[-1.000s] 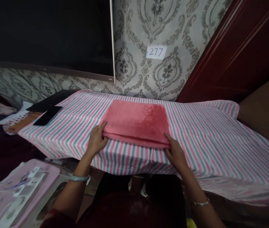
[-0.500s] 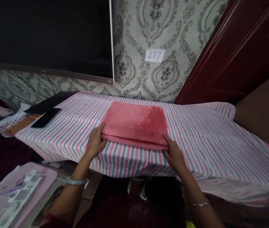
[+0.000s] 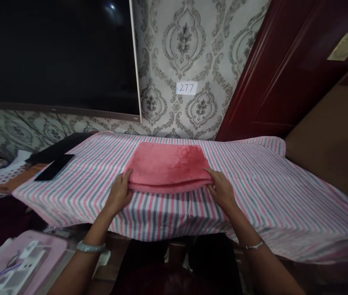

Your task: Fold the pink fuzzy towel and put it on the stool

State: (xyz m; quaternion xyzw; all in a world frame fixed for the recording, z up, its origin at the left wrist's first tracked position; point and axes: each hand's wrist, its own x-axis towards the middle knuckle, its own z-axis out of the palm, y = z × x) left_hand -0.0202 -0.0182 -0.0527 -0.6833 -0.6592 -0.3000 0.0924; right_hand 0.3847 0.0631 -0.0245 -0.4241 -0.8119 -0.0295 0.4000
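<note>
A folded pink plush towel (image 3: 164, 164) lies on the striped cloth (image 3: 250, 180), with a darker red patch on its right half. My left hand (image 3: 121, 191) grips the towel's near left corner, thumb below and fingers on top. At the near right corner, my right hand (image 3: 221, 189) pinches the towel in the same way. Between the two hands the near edge shows a dark gap between its layers and is slightly lifted.
A dark phone (image 3: 55, 167) lies on the striped cloth's left end, beside a black flat object (image 3: 60, 146). Behind stands a large TV (image 3: 57, 57). A cardboard box (image 3: 333, 135) is at the right. A pink lidded box (image 3: 44, 246) sits low at the left.
My view has tilted up and turned slightly right. Both hands keep hold of the towel's near corners, and the gap along its near edge looks a little wider.
</note>
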